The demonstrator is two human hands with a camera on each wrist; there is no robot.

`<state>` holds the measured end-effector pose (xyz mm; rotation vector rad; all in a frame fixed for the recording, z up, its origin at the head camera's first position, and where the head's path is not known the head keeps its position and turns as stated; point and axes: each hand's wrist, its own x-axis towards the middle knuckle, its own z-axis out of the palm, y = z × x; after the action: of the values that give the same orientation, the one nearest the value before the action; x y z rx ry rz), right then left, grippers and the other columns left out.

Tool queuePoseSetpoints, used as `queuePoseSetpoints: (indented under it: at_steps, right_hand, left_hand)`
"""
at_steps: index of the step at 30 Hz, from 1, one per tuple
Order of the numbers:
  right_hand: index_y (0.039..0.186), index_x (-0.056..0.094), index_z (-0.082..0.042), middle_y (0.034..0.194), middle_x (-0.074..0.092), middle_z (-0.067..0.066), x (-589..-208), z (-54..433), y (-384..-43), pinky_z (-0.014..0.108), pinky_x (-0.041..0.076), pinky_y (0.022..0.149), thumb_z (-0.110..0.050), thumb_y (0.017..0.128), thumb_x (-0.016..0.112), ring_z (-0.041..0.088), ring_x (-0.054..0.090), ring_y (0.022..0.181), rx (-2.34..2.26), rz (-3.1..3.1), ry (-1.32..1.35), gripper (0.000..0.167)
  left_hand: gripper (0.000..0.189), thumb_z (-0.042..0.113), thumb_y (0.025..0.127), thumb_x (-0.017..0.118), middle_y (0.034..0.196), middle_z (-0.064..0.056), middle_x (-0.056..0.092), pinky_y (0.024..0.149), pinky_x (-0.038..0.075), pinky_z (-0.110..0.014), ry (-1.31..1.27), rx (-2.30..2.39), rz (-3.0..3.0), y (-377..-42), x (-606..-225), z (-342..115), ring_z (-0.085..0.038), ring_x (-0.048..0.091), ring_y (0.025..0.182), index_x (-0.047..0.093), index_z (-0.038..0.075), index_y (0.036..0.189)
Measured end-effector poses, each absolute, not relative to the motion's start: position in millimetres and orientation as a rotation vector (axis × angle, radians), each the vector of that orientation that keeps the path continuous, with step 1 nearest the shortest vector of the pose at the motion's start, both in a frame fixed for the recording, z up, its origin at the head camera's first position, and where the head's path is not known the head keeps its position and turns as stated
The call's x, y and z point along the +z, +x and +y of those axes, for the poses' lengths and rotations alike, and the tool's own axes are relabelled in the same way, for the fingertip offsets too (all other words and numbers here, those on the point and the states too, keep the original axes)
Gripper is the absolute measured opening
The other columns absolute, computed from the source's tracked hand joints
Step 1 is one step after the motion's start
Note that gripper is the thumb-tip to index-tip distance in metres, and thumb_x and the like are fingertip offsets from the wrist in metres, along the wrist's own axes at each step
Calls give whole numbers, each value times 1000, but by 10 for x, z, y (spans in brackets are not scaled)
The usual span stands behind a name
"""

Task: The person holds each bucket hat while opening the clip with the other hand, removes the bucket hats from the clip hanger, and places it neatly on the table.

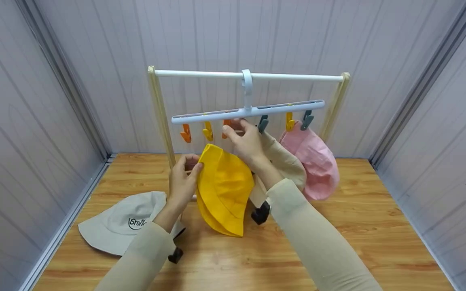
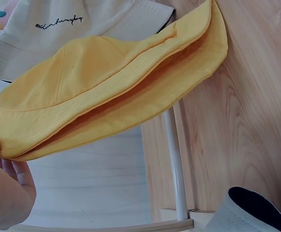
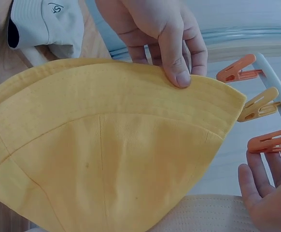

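A yellow bucket hat (image 1: 227, 186) hangs folded from my left hand (image 1: 183, 178), which pinches its brim between thumb and fingers; the right wrist view shows the thumb lying on the brim. My right hand (image 1: 247, 141) is up at the hanger (image 1: 212, 117), holding an orange clip (image 3: 271, 141), the third from the left. In the right wrist view its fingertips touch the clip, while the thumb is mostly cut off by the frame edge. The hat's upper corner is apart from that clip. Right of my right hand, a beige hat (image 1: 283, 161) hangs, partly hidden by my forearm.
A pink hat (image 1: 318, 165) hangs from yellow and grey clips at the right. Another orange clip (image 1: 185, 133) and a yellow clip (image 1: 208, 131) dangle at the left. The hanger hooks over a rack's white rod (image 1: 200, 74). A light grey hat (image 1: 115, 220) lies on the wooden table (image 1: 338, 242).
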<state>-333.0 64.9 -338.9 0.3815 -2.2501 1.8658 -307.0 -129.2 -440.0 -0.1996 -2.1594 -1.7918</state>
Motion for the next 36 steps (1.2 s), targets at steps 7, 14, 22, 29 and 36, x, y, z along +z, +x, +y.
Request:
queuePoseSetpoints:
  at_steps: [7, 14, 22, 29, 36]
  right_hand:
    - [143, 61, -3, 130, 70, 8, -3374, 647, -3306, 39, 53, 108, -28, 108, 65, 29, 68, 118, 1871, -2256, 384, 43]
    - [144, 61, -5, 130, 70, 9, -3375, 661, -3304, 38, 53, 108, -30, 108, 65, 22, 67, 115, 1900, -2242, 388, 44]
    - [145, 60, -7, 124, 71, 9, -3365, 681, -3287, 39, 54, 107, -30, 108, 65, 28, 67, 118, 1940, -2226, 367, 44]
    - [145, 61, -7, 129, 69, 10, -3356, 703, -3264, 40, 55, 105, -29, 107, 67, 32, 67, 119, 1958, -2200, 356, 45]
    - [142, 65, -13, 129, 69, 6, -3348, 759, -3192, 36, 56, 105, -30, 108, 65, 24, 71, 115, 1974, -2200, 374, 38]
  left_hand:
    - [11, 8, 105, 66, 111, -10, 67, 90, 54, -29, -178, -1777, -2157, -3070, -4399, -1306, -23, 63, 101, 65, 6, 116]
    - [12, 9, 105, 67, 112, -10, 67, 89, 54, -28, -165, -1785, -2154, -3053, -4391, -1315, -22, 63, 102, 65, 6, 116]
    - [12, 9, 105, 66, 113, -10, 67, 91, 54, -28, -180, -1785, -2149, -3030, -4393, -1320, -23, 63, 104, 64, 6, 117]
    - [12, 9, 106, 65, 114, -10, 67, 90, 54, -27, -210, -1809, -2136, -2999, -4411, -1341, -23, 63, 104, 63, 6, 117]
    - [12, 10, 106, 66, 115, -10, 67, 88, 55, -24, -185, -1831, -2120, -2962, -4423, -1378, -23, 63, 103, 63, 8, 118]
